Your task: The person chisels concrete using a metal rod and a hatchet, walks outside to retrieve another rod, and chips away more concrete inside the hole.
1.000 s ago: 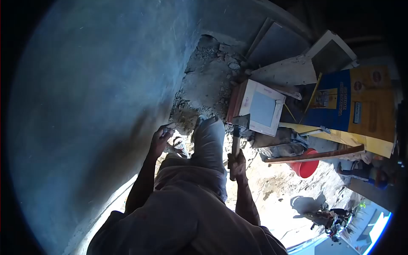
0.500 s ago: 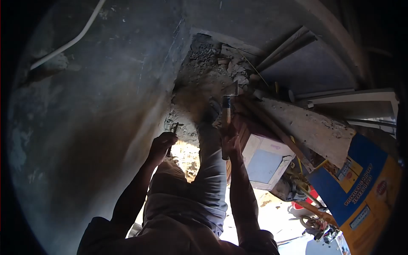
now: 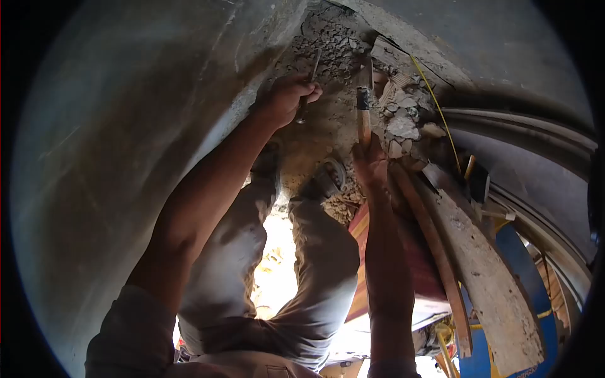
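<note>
My left hand [image 3: 290,101] is closed around a thin metal chisel [image 3: 316,65], whose shaft sticks out above and below the fist. Its upper end lies against the view of the broken rubble [image 3: 334,44] in the corner; whether it touches I cannot tell. To the right, my right hand [image 3: 370,162] grips a hammer [image 3: 364,120] by its wooden handle, dark-banded near the top. The hammer's head points up and away from me, beside the chisel but apart from it.
A smooth grey wall [image 3: 126,126] rises on the left. Broken masonry chunks [image 3: 403,126] and a yellow strip [image 3: 435,94] are at the right. Wooden planks [image 3: 482,264] lean by my right arm. My shoe [image 3: 331,176] stands on the dusty ground.
Both hands have moved up and forward toward the rubble corner, still holding the chisel and the hammer. The camera view has shifted, bringing the rubble closer.
</note>
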`<state>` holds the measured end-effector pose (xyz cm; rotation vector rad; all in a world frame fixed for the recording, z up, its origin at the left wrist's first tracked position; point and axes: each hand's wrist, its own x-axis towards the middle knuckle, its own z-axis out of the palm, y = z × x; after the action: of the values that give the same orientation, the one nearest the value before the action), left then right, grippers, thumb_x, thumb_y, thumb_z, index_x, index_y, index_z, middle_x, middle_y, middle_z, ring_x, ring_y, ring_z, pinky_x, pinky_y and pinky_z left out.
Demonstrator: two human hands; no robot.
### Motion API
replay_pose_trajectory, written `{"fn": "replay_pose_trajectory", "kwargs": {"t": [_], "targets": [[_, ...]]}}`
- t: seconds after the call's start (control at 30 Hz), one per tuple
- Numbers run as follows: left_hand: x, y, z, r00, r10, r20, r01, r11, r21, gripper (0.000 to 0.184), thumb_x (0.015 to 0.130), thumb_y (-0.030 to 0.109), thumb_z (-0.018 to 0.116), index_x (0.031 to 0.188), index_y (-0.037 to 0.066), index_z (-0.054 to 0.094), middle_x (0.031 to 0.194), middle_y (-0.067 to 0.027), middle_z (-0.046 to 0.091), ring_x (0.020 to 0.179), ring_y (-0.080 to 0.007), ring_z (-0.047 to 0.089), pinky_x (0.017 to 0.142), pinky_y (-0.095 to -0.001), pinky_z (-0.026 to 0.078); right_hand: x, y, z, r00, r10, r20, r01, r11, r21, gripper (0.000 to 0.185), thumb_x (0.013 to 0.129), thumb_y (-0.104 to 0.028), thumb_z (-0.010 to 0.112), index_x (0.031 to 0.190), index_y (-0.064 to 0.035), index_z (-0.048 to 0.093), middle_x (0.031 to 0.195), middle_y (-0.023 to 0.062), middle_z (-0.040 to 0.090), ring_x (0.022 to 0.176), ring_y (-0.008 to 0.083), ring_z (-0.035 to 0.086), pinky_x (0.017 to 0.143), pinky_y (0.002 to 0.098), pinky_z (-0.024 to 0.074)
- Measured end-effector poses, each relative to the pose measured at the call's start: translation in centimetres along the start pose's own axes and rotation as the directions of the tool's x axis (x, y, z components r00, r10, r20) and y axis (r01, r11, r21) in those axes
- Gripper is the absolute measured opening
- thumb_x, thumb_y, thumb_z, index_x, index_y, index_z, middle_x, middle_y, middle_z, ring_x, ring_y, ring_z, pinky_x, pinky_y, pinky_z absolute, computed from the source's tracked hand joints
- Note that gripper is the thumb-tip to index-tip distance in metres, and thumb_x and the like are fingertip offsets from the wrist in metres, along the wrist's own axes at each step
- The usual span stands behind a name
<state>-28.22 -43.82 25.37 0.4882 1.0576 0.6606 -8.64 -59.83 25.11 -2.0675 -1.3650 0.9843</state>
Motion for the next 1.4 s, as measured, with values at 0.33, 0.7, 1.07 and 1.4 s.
{"fn": "replay_pose_trajectory", "kwargs": {"t": [0.33,0.7,1.07,1.4], "targets": [[21.5,-1.1,-1.7,0.983,-0.022,-0.184,0.067,0.968,0.241,0.011,0.086,-0.003,0.05,0.097,-0.006,0.051,0.09,-0.0169,0.056,0.078,-0.028,0.062,0.064,-0.0309,0.055,11.9,2.9,8.5,0.994,-0.099,-0.042,0.107,0.957,0.268,0.03,0.088,-0.022,0.054,0.109,-0.0023,0.047,0.066,0.0177,0.055,0.06,0.0372,0.055,0.055,0.0426,0.0437],[28.1,-1.3,-2.9,0.991,0.001,-0.131,0.028,0.975,0.221,0.009,0.086,0.001,0.052,0.092,-0.001,0.059,0.091,-0.0166,0.061,0.083,-0.0249,0.063,0.061,-0.0324,0.056,16.2,3.3,8.9,0.99,-0.141,-0.009,0.137,0.948,0.288,0.029,0.082,-0.013,0.055,0.109,-0.0069,0.046,0.065,0.0109,0.056,0.055,0.0182,0.056,0.047,0.0343,0.047],[31.9,0.0,-3.4,0.995,-0.069,-0.075,0.061,0.993,-0.103,0.025,0.089,0.013,0.056,0.103,-0.008,0.053,0.107,-0.024,0.058,0.091,-0.032,0.064,0.066,-0.0283,0.061,20.0,4.7,5.7,0.887,-0.461,0.008,0.461,0.887,0.012,0.033,0.077,-0.023,0.067,0.099,-0.0053,0.052,0.075,0.0153,0.063,0.065,0.0319,0.063,0.058,0.0415,0.0485],[31.2,1.3,-1.0,0.996,-0.084,-0.036,0.07,0.957,-0.281,0.025,0.096,0.012,0.041,0.104,-0.009,0.052,0.107,-0.0244,0.057,0.094,-0.0326,0.062,0.081,-0.0415,0.055,21.5,1.7,4.9,0.922,-0.387,0.003,0.382,0.911,0.152,0.044,0.083,-0.042,0.064,0.094,-0.0012,0.052,0.067,0.015,0.059,0.06,0.0275,0.062,0.054,0.039,0.0484]]}}
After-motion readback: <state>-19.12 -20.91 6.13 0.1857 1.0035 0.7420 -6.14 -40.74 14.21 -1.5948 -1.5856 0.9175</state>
